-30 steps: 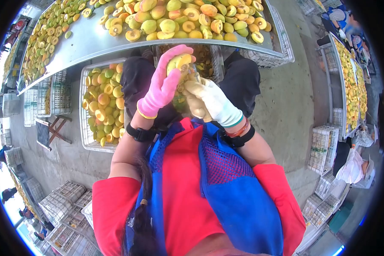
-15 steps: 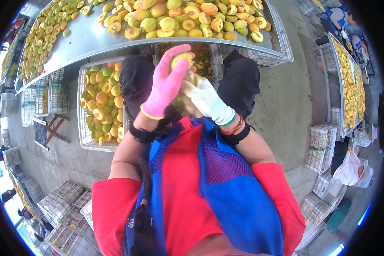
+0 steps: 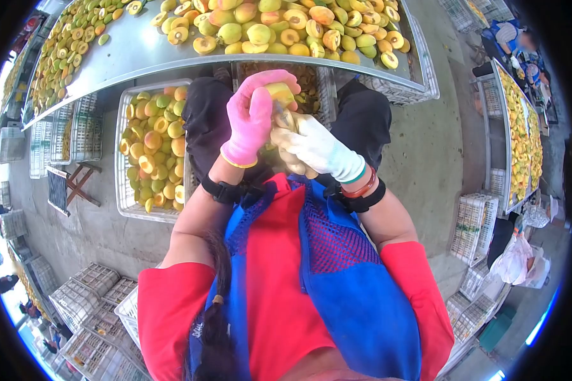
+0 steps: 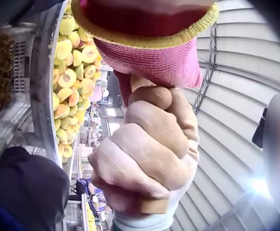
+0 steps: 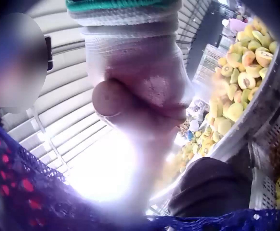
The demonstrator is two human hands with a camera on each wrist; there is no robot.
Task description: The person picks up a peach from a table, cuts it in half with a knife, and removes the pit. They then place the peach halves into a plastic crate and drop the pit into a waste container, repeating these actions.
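Note:
In the head view my left hand (image 3: 251, 117), in a pink glove, grips a yellow-green peach (image 3: 279, 94) with fingers curled over its far side. My right hand (image 3: 314, 146), in a white glove with tan-coated fingers, is closed around a small tool whose grey metal tip (image 3: 278, 109) meets the peach's near side. Most of the tool is hidden in the fist. The left wrist view shows the right hand's curled fingers (image 4: 144, 144) right below the pink glove (image 4: 154, 62). In the right wrist view the white glove (image 5: 135, 67) is blurred by glare.
Peach halves (image 3: 292, 35) are heaped on a metal table (image 3: 140, 70) in front of me. A white crate (image 3: 124, 197) of peaches stands on the left, another crate (image 3: 327, 95) under the table between my knees. A folding stool (image 3: 76, 187) and stacked crates (image 3: 473, 225) stand around.
Both hands have shifted slightly right together. The left fingers now wrap further over the peach, covering more of it, and the right hand stays close against it with the tool.

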